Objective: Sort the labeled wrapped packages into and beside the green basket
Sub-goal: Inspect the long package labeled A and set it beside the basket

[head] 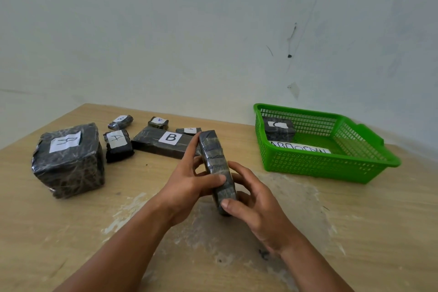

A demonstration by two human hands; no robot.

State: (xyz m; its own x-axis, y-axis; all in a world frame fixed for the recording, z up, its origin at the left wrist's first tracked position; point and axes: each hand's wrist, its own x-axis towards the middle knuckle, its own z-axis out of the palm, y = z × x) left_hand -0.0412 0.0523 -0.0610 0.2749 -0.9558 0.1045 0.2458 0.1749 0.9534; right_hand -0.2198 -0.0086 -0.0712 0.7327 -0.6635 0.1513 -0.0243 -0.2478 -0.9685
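Both hands hold a long black wrapped package on edge over the table's middle; its label is hidden. My left hand grips its left side and my right hand its near end. The green basket stands at the right, holding a small package labeled C and a white paper strip. To the left lie a big package labeled A, a smaller A package, a flat B package and three small packages.
The wooden table has worn pale patches near its middle. A white wall stands right behind the table and the basket.
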